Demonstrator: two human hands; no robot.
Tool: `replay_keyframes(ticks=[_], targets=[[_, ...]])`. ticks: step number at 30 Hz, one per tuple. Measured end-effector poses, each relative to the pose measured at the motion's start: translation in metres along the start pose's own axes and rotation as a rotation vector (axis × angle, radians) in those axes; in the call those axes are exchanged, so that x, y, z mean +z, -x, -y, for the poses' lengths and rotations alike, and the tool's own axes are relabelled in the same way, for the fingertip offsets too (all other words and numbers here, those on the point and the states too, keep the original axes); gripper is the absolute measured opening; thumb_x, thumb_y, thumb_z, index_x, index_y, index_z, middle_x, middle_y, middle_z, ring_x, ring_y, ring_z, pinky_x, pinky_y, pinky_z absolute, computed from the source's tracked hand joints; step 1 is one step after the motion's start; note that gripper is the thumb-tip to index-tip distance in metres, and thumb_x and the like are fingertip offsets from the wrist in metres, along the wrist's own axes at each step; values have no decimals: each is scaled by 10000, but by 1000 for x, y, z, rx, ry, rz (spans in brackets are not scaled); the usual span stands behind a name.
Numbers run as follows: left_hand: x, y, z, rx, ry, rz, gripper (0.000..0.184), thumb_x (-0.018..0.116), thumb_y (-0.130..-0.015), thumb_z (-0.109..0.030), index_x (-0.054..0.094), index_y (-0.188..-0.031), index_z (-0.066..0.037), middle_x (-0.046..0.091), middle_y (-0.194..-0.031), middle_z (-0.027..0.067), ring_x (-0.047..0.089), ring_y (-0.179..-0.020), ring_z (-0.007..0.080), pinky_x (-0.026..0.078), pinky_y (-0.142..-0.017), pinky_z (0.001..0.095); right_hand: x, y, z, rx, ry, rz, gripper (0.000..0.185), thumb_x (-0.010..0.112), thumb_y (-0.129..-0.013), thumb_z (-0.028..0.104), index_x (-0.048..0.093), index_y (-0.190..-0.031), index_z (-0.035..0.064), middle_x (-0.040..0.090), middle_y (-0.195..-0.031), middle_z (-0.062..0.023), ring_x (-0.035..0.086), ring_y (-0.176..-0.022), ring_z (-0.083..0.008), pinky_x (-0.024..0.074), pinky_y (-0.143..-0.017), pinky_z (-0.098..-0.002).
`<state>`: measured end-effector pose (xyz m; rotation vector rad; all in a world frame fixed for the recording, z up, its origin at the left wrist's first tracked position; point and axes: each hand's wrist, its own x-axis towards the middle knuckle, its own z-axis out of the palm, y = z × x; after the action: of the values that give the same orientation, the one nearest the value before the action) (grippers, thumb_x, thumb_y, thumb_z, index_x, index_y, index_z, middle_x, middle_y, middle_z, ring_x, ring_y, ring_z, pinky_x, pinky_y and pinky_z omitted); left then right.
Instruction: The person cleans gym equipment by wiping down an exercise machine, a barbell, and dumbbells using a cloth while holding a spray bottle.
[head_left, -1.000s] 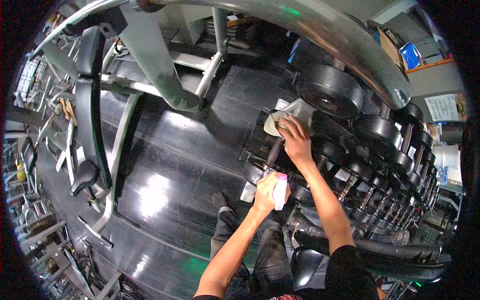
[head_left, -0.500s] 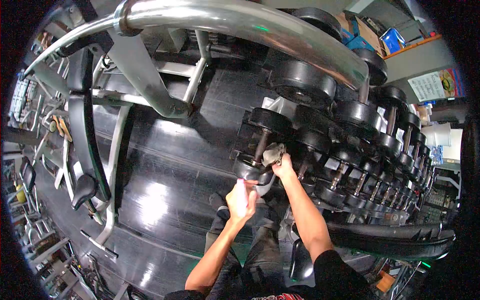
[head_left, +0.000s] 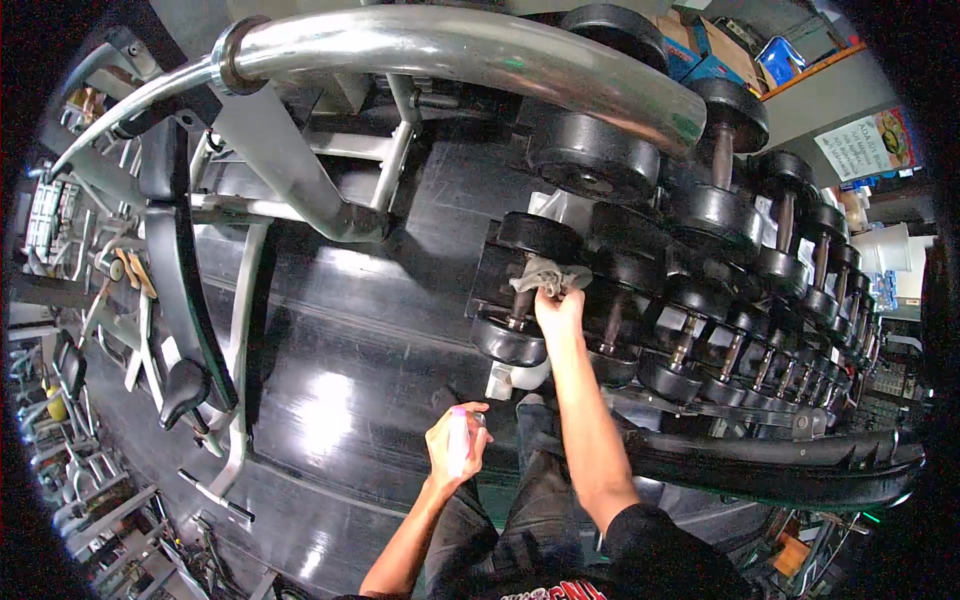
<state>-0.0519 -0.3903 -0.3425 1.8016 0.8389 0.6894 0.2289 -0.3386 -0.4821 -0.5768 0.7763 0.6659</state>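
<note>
My right hand (head_left: pixel 562 308) is closed on a crumpled grey cloth (head_left: pixel 548 275), which lies over the handle of a black dumbbell (head_left: pixel 512 340) at the near left end of the lower rack row. The cloth hides much of that handle. Lower and to the left, apart from the dumbbell, my left hand (head_left: pixel 445 445) is wrapped round a small white spray bottle (head_left: pixel 459 447) with a pinkish-purple top. Its index finger reaches out by the bottle's top.
More black dumbbells (head_left: pixel 690 310) run off to the right in two rows. A thick curved metal tube (head_left: pixel 450 45) arches across the top. At left stands a machine with a black padded bench (head_left: pixel 190 290). A long black pad (head_left: pixel 780 465) lies at lower right.
My right hand has moved the cloth up and slightly left, onto the middle of the dumbbell's handle. My left hand with the spray bottle has drawn back, down and left, away from the dumbbell.
</note>
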Motion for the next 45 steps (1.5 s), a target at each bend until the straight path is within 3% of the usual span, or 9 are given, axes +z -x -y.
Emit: replay_keyframes(ticks=[4,6,10,15,16,21,31,35,45], targets=[[-4,-12,-19,-38,63,-85,31,586,-784,-20,575,-756,-28,666,-824,122,663,-725,223,515,-627,315,-50,8,-39,221,2,559,160,483,-916,111,581,-1027,50,643,-972,-71,634,-842,-208,538,-798,-343],[-5,-15,-22,2,51,-85,37,573,-802,-24,574,-766,-15,669,-838,122,660,-694,194,509,-598,301,5,70,-56,197,694,239,196,460,-915,101,585,-1059,57,647,-1002,-74,646,-839,-208,545,-772,-368],[-6,-10,-20,-16,115,-80,62,578,-817,-20,574,-869,14,672,-852,121,635,-585,144,491,-540,261,-5,3,-77,443,188,7,191,456,-909,102,583,-1029,26,650,-975,-119,643,-892,-240,546,-792,-393],[-13,4,-11,-173,86,9,163,579,-833,2,558,-992,31,668,-902,118,629,-580,134,507,-563,260,9,-48,-79,294,-61,7,245,372,-929,67,605,-977,6,657,-963,-111,639,-891,-250,533,-846,-356],[-12,5,-8,-170,83,8,163,579,-833,2,558,-992,31,668,-902,118,629,-580,134,507,-563,260,-22,-83,-68,563,-198,536,224,390,-914,46,596,-981,-11,648,-973,-141,625,-929,-261,520,-879,-367],[-8,7,6,-370,179,-59,148,609,-841,-9,571,-984,-5,663,-886,91,607,-578,102,497,-548,251,8,-3,-17,402,-46,190,225,441,-830,-49,574,-1011,-47,635,-999,-187,633,-944,-275,524,-896,-381],[22,-30,-2,-424,218,86,122,664,-848,-112,598,-912,-32,606,-659,57,569,-565,108,463,-531,270,-18,92,132,206,179,638,480,495,-846,213,488,-1250,-46,573,-1237,-176,537,-1161,-335,380,-1051,-496],[50,-51,0,-428,186,43,149,678,-834,-150,598,-844,-25,608,-656,85,579,-584,131,476,-566,298,-13,143,121,60,269,395,449,524,-896,369,529,-1268,118,586,-1255,-63,572,-1118,-277,437,-995,-471],[85,-71,11,-603,46,122,178,611,-829,-183,598,-823,-5,616,-655,172,652,-630,236,491,-612,357,-72,118,127,161,569,234,447,573,-902,259,494,-1301,75,602,-1196,-113,584,-1099,-276,473,-951,-440]])
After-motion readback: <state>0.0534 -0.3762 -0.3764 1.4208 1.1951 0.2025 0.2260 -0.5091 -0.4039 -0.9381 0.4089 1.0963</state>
